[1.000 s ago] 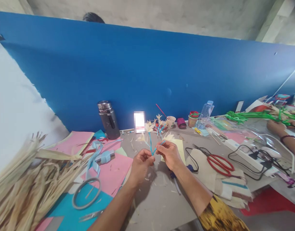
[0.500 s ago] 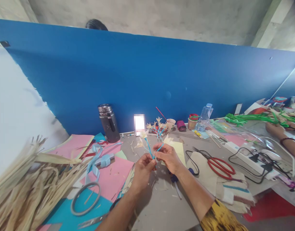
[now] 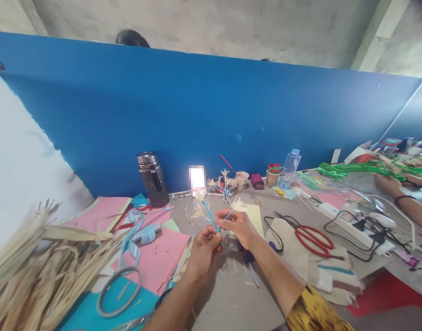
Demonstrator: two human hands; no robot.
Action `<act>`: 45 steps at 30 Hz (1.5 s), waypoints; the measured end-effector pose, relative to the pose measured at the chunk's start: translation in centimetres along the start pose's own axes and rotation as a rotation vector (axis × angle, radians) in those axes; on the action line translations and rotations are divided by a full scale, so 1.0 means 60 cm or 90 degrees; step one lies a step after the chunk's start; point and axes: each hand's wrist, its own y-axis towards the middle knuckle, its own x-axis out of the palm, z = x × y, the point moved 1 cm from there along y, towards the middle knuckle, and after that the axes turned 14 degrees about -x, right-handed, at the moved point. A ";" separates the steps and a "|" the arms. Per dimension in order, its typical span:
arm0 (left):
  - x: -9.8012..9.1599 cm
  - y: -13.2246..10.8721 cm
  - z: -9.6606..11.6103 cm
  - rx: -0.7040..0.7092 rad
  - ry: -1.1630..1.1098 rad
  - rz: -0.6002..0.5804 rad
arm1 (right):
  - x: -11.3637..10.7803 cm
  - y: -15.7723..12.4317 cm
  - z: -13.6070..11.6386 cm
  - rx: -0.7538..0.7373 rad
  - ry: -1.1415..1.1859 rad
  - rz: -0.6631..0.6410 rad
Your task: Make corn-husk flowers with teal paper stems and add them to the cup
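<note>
My left hand (image 3: pixel 204 248) pinches the lower end of a blue-wrapped flower stem (image 3: pixel 210 214), where two blue branches meet in a V. Pale husk-like petals (image 3: pixel 198 210) top the left branch. The fingers of my right hand (image 3: pixel 240 226) are closed on the other branch, just above my left fingertips. Pale petals also show behind my right hand. Beyond both hands stands a bunch of similar pale flowers (image 3: pixel 225 182) on blue stems.
Dried husks (image 3: pixel 21 271), a grey ring (image 3: pixel 99 301) and a black flask (image 3: pixel 153 181) are left. Right are red-handled scissors (image 3: pixel 314 240), a cloth glove (image 3: pixel 335 271), a power strip (image 3: pixel 349 227) and a clear bottle (image 3: pixel 290 169). Another person's arm (image 3: pixel 411 204) reaches in far right.
The view has shifted slightly, so the scene sits a little further left and lower. Both hands keep their hold on the blue stem, with the right fingers slightly shifted along it.
</note>
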 end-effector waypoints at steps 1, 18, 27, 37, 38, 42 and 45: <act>-0.001 0.000 0.001 -0.003 -0.001 -0.002 | -0.002 0.001 -0.003 -0.006 0.001 -0.002; -0.016 0.011 0.010 0.065 0.078 0.120 | -0.004 0.007 0.012 0.017 0.018 -0.034; -0.038 0.016 0.033 0.098 0.016 0.174 | 0.030 -0.017 0.032 0.067 -0.114 -0.163; -0.032 0.012 0.043 0.087 0.096 0.165 | 0.028 -0.011 0.008 -0.031 -0.165 -0.063; -0.030 0.012 0.043 0.084 0.108 0.164 | 0.026 -0.009 0.007 -0.034 -0.144 -0.033; -0.020 0.010 0.035 0.041 0.096 0.122 | 0.019 -0.002 0.005 -0.043 -0.059 0.049; -0.015 0.007 0.034 0.008 0.077 0.086 | 0.018 0.001 0.005 -0.039 -0.044 0.073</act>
